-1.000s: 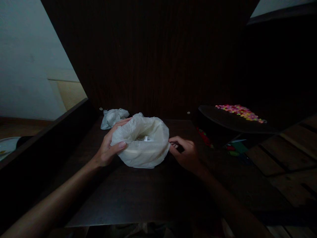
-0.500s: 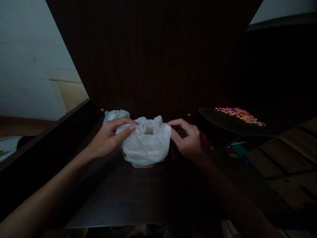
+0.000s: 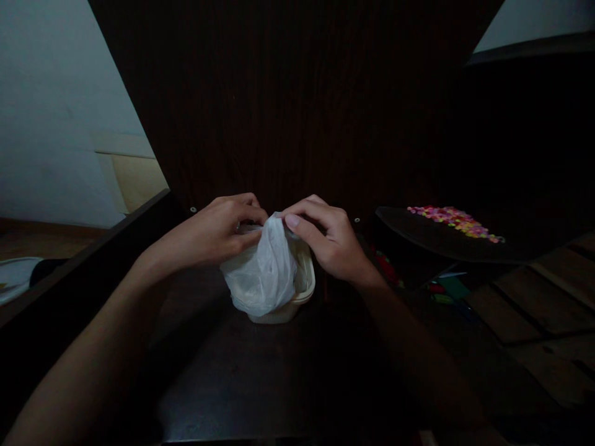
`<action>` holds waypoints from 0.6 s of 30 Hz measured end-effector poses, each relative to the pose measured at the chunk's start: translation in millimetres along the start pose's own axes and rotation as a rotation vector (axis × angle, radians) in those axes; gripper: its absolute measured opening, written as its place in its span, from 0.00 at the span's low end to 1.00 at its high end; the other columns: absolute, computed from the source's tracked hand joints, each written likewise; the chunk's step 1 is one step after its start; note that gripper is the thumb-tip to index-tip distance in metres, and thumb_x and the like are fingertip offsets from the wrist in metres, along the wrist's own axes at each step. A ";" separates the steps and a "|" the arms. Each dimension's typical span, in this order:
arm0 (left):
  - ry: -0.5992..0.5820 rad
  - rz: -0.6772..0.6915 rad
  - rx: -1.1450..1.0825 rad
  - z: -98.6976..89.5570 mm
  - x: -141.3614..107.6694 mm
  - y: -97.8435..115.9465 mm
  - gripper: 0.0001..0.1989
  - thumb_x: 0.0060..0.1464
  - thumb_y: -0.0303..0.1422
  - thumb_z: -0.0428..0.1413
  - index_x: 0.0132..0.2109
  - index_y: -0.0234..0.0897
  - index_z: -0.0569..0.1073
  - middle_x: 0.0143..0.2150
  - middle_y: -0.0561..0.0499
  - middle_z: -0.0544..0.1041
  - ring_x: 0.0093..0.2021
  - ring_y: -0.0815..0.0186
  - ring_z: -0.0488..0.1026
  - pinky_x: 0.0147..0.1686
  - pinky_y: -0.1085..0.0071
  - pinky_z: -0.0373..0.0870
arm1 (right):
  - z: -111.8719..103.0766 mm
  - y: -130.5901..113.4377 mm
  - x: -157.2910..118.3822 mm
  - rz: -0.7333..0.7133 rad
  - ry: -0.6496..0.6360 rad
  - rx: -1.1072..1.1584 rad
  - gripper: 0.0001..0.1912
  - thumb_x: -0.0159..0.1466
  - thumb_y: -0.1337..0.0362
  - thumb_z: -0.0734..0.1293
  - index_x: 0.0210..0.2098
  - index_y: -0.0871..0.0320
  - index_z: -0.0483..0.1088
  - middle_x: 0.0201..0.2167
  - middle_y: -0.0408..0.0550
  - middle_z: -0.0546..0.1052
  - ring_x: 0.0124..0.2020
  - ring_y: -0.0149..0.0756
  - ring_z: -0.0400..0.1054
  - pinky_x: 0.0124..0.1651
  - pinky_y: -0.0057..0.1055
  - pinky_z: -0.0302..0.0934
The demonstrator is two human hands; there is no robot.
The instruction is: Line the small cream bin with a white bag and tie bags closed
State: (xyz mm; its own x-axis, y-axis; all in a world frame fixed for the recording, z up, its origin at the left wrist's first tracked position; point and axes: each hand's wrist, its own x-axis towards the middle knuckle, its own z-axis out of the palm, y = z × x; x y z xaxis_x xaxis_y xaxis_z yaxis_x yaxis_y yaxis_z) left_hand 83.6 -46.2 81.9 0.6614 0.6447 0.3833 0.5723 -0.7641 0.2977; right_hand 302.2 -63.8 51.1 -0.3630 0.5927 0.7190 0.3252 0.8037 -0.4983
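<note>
Pretty dim in here: dark wood board (image 3: 288,111) standing up at the back with 2 pale round dots near its bottom edge, a bluish wall (image 3: 51,111) off to the left, and a dark brown surface (image 3: 227,384) that catches a bit of shine near the front. Sitting around the middle of that surface is a cream-colored tub (image 3: 281,317), with a thin white plastic bag (image 3: 263,272) draped over its near and left side. The top of the bag is pulled up into a peak, and that peak sits right between the fingertips of both hands. The left hand (image 3: 218,228) comes in from the left with its fingers curled and the tips closed on the bunched plastic. The right hand (image 3: 332,240) has thumb and fingers pinching the same peak from the other side, so the 2 sets of fingertips are nearly touching. The rest of the bag hangs below the fingers, and the tub's rim shows bare on the right, just under the right hand. Further right there's a rounded dark shelf (image 3: 402,228) with a pile of pink, red and yellow bits (image 3: 453,222), plus wooden slats (image 3: 534,294) lower down.
</note>
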 end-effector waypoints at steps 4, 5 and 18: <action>0.006 -0.146 -0.115 -4.1 0.5 0.2 0.11 0.55 0.35 0.53 0.36 0.37 0.80 0.31 0.52 0.79 0.28 0.66 0.73 0.28 0.73 0.64 | -7.2 -5.9 3.7 0.029 -0.200 0.039 0.16 0.68 0.52 0.68 0.48 0.56 0.74 0.46 0.47 0.78 0.48 0.40 0.71 0.52 0.38 0.63; 0.013 -0.187 -0.156 -4.7 0.0 -0.3 0.11 0.56 0.35 0.54 0.36 0.37 0.80 0.30 0.52 0.79 0.27 0.66 0.73 0.26 0.73 0.64 | -8.0 -7.2 3.3 0.048 -0.252 0.031 0.21 0.65 0.49 0.70 0.52 0.54 0.73 0.49 0.48 0.77 0.50 0.41 0.70 0.54 0.39 0.63; 0.394 -0.243 -0.593 9.2 0.4 11.8 0.12 0.52 0.38 0.65 0.44 0.41 0.78 0.38 0.51 0.80 0.38 0.62 0.79 0.34 0.69 0.75 | 30.1 -2.5 -9.3 0.185 -0.098 -0.107 0.39 0.59 0.68 0.70 0.67 0.58 0.53 0.57 0.55 0.74 0.52 0.46 0.73 0.52 0.39 0.69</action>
State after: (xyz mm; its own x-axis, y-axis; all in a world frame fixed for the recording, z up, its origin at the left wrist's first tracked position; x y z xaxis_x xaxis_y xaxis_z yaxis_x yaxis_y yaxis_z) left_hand 95.1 -54.7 77.5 0.2634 0.8263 0.4978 0.2495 -0.5568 0.7923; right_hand 278.5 -69.6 31.1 -0.3702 0.7358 0.5671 0.4827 0.6739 -0.5593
